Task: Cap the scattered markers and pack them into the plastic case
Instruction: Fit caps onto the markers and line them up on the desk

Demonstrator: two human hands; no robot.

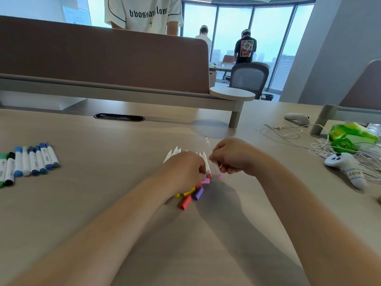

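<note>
- The left hand point(185, 170) lies on a fan of white-barrelled markers point(175, 152) at the middle of the pale wooden surface point(103, 203). Its grip is closed, with the fingers curled down over the barrels near their coloured ends.
- The right hand point(233, 157) is just beside it. Its grip is also closed, pinching a pink-ended marker point(216, 171) that stands tilted against the fan. Motion blur hides exactly how the fingers sit.
- Loose caps lie on the surface touching or just below the left hand: a red cap point(185, 203), a purple cap point(198, 193), a lilac cap point(205, 181) and a yellow cap point(177, 195).
- A row of capped blue and green markers point(31, 162) lies side by side at the left edge, well apart from the hands.
- The plastic case cannot be made out.
- To the right lie a white game controller point(346, 170), a tangle of white cables point(309, 141), a green packet point(350, 133) and a second white controller point(296, 118).
- A brown divider panel point(103, 58) stands across the far side, with a dark cable slot point(119, 117) in front of it.
- A person in a white printed shirt point(144, 15) stands behind the panel.
</note>
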